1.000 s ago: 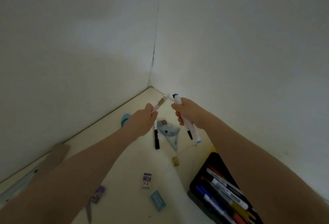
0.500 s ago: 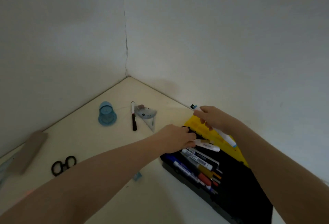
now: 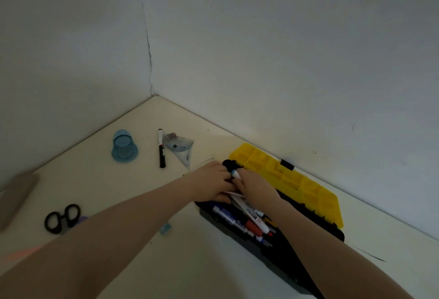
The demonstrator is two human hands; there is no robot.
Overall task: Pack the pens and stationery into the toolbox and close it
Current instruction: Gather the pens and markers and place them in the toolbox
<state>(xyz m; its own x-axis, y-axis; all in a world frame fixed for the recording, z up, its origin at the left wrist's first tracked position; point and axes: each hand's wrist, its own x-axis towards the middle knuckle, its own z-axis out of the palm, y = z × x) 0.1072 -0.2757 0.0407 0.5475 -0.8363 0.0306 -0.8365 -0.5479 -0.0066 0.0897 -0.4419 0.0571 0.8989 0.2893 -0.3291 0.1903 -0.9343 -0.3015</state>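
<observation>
A black toolbox (image 3: 273, 249) lies open on the cream table, its yellow lid (image 3: 287, 175) leaning back by the wall. Several markers (image 3: 240, 220) lie inside it. Both hands are over its far left end. My right hand (image 3: 255, 186) grips a white marker (image 3: 236, 174) with a blue cap, held down into the box. My left hand (image 3: 210, 181) presses beside it, fingers curled on white pens at the box's edge. A black-and-white marker (image 3: 162, 148) and a clear set square (image 3: 181, 149) lie on the table farther back.
A blue cup-shaped holder (image 3: 124, 148) lies on its side at the back left. Black-handled scissors (image 3: 62, 218) and a grey flat case (image 3: 16, 197) sit at the left. A small blue eraser (image 3: 165, 228) is near my left forearm. Walls close the corner behind.
The view swung from the table corner to the toolbox. Both hands came down from mid-air with their pens into the box's left end.
</observation>
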